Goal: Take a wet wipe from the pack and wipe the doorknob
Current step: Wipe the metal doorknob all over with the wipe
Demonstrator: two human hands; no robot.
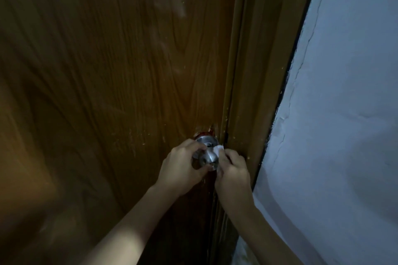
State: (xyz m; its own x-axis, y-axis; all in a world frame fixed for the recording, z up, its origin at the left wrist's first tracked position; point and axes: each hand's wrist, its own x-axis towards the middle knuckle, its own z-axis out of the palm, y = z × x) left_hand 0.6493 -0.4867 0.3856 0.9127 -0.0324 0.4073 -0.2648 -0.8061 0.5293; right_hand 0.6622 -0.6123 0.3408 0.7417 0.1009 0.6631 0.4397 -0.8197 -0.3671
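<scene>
Dim room, brown door (112, 75), steel knob (208, 155) low near its right edge beside the frame (254, 92), left hand (183, 166) curled around the knob's left side, right hand (233, 171) closed on a white wipe (218, 150), pressed against the knob's right side, pale wall (344, 103) to the right.

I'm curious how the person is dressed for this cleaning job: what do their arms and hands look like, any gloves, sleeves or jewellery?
Both arms are bare as far as the picture shows: no sleeve reaches the forearms. The left hand and the right hand wear no gloves. No watch, bracelet or ring is visible on either wrist or on the fingers in view, though the light is dim and some fingers are hidden.
</scene>
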